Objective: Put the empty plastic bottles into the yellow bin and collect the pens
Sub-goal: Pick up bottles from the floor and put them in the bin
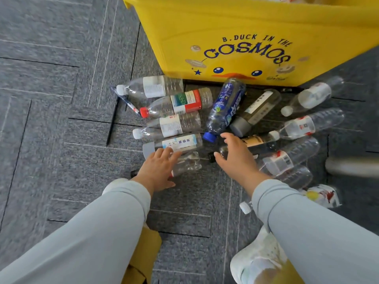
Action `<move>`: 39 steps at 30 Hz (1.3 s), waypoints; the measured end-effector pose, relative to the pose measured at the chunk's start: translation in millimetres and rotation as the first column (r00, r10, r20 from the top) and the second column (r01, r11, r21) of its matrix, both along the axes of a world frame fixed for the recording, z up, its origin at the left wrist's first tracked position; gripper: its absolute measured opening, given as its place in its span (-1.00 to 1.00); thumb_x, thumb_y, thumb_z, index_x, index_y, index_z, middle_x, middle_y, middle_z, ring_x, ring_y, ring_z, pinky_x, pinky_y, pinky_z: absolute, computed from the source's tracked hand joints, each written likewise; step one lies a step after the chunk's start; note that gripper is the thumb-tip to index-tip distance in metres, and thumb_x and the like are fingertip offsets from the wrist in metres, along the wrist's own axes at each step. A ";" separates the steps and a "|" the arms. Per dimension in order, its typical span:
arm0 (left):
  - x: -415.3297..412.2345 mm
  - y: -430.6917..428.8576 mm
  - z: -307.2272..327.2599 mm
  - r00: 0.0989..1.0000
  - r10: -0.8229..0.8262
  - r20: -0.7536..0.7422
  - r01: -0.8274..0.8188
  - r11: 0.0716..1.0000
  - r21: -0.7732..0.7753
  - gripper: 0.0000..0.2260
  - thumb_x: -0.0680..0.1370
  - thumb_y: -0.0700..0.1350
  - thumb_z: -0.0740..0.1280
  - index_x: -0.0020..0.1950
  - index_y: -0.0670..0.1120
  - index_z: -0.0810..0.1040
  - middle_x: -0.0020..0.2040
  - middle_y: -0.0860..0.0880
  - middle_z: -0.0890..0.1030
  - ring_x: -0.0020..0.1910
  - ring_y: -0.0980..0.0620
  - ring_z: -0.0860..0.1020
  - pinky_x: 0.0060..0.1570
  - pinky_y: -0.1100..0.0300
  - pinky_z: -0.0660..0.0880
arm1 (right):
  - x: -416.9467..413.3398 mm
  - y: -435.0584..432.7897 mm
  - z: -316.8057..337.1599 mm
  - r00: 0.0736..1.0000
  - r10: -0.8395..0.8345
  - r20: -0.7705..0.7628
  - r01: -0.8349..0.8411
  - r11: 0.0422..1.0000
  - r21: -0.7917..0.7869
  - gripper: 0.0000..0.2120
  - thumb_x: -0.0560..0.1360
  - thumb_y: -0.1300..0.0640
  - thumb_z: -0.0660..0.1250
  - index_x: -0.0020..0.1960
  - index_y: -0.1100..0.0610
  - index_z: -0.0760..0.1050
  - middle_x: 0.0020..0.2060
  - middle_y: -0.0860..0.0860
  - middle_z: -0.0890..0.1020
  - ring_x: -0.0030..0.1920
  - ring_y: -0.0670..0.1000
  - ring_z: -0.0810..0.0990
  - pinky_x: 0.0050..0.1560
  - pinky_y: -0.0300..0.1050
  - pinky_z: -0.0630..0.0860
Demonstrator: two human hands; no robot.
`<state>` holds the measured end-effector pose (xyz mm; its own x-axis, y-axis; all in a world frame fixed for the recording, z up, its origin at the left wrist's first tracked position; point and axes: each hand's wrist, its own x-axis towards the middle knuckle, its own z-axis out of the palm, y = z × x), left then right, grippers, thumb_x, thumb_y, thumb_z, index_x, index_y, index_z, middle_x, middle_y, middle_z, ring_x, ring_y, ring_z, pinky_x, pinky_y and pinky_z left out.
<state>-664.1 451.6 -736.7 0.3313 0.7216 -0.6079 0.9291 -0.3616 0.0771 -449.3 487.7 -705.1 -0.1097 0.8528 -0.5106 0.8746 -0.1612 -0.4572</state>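
The grey carpet floor (51,78) fills most of the frame. The yellow bin (246,27) stands at the upper right, a cartoon duck face printed on its side. Just below it, empty plastic bottles (295,158) lie scattered on their sides across the centre and right, among them a blue bottle (225,107) and a red-capped bottle (180,103). Both hands reach into the pile: the left hand (158,169) has its fingers stretched flat onto a crumpled clear bottle (188,162), and the right hand (235,156) is spread wide, holding nothing. Left of the bottles lie a blue-and-white pen (125,100) and a black pen (111,124).
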 end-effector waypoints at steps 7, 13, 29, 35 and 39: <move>8.3 -8.1 -14.3 0.999 0.016 -0.049 -0.018 0.999 -0.046 -0.17 0.50 -0.02 0.34 0.50 0.02 -0.25 0.44 -0.16 0.17 0.31 -0.19 0.29 0.27 -0.01 0.35 | 9.2 0.2 -5.0 0.999 -0.033 -0.031 0.033 0.999 0.016 -0.49 0.51 0.06 0.30 0.40 0.09 0.23 0.29 0.08 0.40 0.29 0.09 0.37 0.20 0.02 0.40; 6.7 -1.4 -1.4 0.994 0.034 0.103 -0.038 0.999 0.037 -0.26 0.42 0.21 0.28 0.46 -0.09 0.10 0.29 -0.09 0.40 0.24 -0.11 0.33 0.27 0.04 0.30 | 14.4 6.3 -8.3 0.995 -0.077 -0.058 0.080 0.996 0.044 -0.50 0.51 0.07 0.30 0.39 0.09 0.23 0.29 0.07 0.40 0.27 0.10 0.40 0.17 0.01 0.43; 21.0 38.1 13.9 0.630 0.570 0.527 -0.670 0.742 -0.001 -0.30 0.45 0.16 0.34 0.47 0.20 0.01 0.29 -0.05 0.39 0.13 -0.07 0.47 -0.01 0.04 0.52 | 33.5 -3.0 -51.0 0.765 0.399 0.506 -0.386 0.912 -0.136 -0.18 0.49 0.14 0.33 0.51 -0.06 -0.16 0.53 0.05 -0.09 0.50 0.21 -0.21 0.40 0.34 -0.08; 14.5 39.4 18.1 0.621 0.583 0.524 -0.703 0.710 0.042 -0.31 0.43 0.16 0.35 0.45 0.13 0.06 0.34 -0.04 0.36 0.14 -0.07 0.47 -0.03 0.04 0.53 | 33.7 -5.5 -52.8 0.746 0.418 0.518 -0.448 0.891 -0.073 -0.26 0.46 0.09 0.37 0.49 -0.03 0.01 0.47 0.07 0.14 0.47 0.23 0.02 0.38 0.31 0.07; 14.1 51.6 40.1 0.583 0.581 0.568 -0.731 0.680 0.056 -0.36 0.42 0.13 0.39 0.37 -0.01 0.16 0.27 -0.10 0.43 0.09 -0.12 0.51 -0.05 0.05 0.50 | 37.0 8.1 -20.5 0.869 0.322 0.375 -0.407 0.897 0.171 -0.24 0.27 -0.02 0.55 0.38 0.07 0.32 0.25 0.15 0.45 0.25 0.25 0.38 0.21 0.17 0.37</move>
